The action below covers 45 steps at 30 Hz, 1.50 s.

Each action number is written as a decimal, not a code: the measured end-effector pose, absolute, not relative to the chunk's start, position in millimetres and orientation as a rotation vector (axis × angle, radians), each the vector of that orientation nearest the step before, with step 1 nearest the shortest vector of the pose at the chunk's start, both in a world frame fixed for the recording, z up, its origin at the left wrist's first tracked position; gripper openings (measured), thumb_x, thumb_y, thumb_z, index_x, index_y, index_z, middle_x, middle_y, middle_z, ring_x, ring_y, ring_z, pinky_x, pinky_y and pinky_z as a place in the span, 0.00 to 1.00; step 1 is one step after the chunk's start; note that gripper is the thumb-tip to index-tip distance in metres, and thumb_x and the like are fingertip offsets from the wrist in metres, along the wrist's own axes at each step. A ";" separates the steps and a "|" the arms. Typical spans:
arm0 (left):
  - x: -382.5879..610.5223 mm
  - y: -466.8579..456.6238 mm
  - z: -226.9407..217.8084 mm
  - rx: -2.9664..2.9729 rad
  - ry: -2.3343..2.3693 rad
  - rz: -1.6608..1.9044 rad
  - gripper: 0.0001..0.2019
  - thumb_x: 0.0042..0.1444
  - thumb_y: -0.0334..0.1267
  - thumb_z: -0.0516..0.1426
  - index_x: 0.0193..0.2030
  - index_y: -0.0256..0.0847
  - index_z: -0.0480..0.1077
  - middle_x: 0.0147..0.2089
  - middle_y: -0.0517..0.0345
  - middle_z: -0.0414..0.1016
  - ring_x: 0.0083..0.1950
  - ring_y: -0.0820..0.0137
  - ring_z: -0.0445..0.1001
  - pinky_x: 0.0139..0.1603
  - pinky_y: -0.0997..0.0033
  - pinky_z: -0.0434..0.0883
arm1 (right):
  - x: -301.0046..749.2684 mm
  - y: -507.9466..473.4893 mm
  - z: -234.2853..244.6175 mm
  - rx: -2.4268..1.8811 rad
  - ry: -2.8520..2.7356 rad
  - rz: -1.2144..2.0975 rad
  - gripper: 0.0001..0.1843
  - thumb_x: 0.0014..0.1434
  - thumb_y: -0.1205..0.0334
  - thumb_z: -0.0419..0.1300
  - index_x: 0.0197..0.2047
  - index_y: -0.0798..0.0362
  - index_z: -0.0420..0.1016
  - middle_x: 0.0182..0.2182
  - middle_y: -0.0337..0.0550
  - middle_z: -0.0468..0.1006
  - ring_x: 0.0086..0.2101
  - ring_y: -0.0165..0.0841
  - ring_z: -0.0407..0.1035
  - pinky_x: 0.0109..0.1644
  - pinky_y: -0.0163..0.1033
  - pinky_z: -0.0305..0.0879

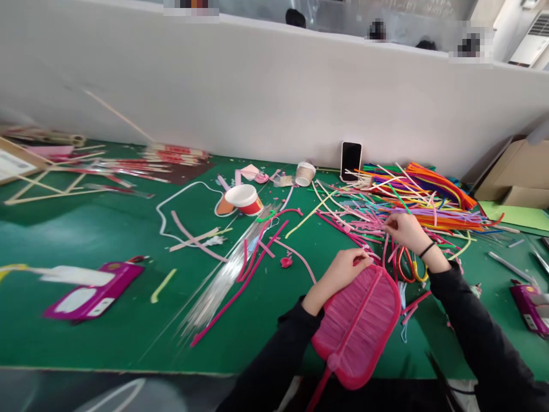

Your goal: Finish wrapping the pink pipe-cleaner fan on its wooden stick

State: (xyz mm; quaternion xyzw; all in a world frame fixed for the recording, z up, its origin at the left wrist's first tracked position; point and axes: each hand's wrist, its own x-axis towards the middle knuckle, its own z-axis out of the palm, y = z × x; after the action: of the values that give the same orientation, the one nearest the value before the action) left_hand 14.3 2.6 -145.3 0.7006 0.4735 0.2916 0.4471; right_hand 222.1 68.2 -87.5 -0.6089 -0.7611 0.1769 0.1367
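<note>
A pink hand fan (364, 320), its rim and centre rib covered in fuzzy pink, leans over the table's front edge with its handle pointing down. My left hand (343, 272) is at the fan's top edge, thumb and fingertips pressed together; what lies between them is too small to make out. Just beyond, my right hand (405, 233) is raised in a pinch on a thin pale pink pipe cleaner (385, 249), which hangs toward the fan's top. Beneath the right wrist lie scissors (414, 269) with red and yellow handles, partly hidden.
A heap of coloured pipe cleaners (446, 200) spreads behind my right hand. Clear thin sticks (227, 274) lie left of the fan. Further back are a paper cup (245, 199), a smaller cup (305, 174) and an upright phone (351, 160). A purple box (96, 292) sits left.
</note>
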 end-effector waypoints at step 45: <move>-7.1 51.9 -39.3 1.794 1.036 0.848 0.11 0.56 0.46 0.63 0.34 0.40 0.79 0.36 0.55 0.82 0.38 0.65 0.78 0.38 0.70 0.71 | 190.4 28.1 -45.5 -1.303 -2.036 -0.161 0.07 0.65 0.60 0.61 0.36 0.42 0.80 0.46 0.38 0.80 0.58 0.48 0.58 0.65 0.64 0.42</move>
State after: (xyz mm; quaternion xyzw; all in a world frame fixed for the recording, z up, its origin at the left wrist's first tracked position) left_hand -7.1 51.9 -39.3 0.7212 0.4163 0.3410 0.4362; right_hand 190.4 28.1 -45.5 -0.5033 -0.7868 -0.0622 0.3518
